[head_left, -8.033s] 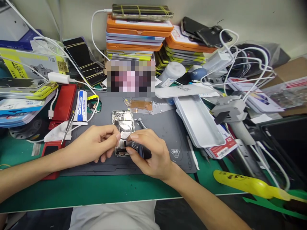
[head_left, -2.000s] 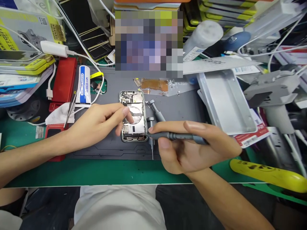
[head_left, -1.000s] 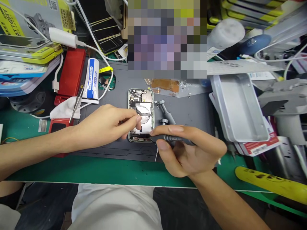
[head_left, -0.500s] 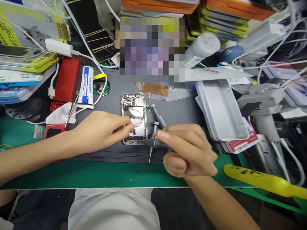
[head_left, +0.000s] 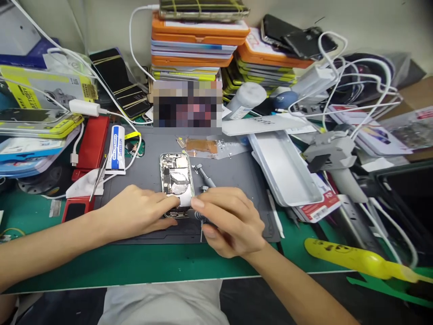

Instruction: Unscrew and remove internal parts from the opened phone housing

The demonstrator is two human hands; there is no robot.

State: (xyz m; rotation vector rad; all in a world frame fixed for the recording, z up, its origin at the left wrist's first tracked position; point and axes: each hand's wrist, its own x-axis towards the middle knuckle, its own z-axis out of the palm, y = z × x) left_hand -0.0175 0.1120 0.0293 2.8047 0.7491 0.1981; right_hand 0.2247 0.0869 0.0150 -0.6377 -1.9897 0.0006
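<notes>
An opened phone body (head_left: 175, 180) with bare inner parts lies on a grey work mat (head_left: 237, 176). My left hand (head_left: 138, 212) rests at its lower left, fingers curled, fingertips pressing on the phone's lower end. My right hand (head_left: 230, 221) is closed round a grey screwdriver (head_left: 199, 217), most of which is hidden in the fist; its end sits at the phone's lower right corner. Two more grey screwdrivers (head_left: 204, 177) lie on the mat just right of the phone.
A white glue tube (head_left: 117, 149), tweezers (head_left: 98, 178) and a red case (head_left: 89, 144) lie left of the mat. A metal tray (head_left: 284, 169) sits to the right, a yellow tool (head_left: 352, 262) at the near right. Stacked orange boxes (head_left: 196, 40) and white cables fill the back.
My right hand has drawn in towards the phone's lower edge, and the screwdriver is now mostly hidden in the fist. My left fingers slid down to the phone's lower end. The camera tilted up.
</notes>
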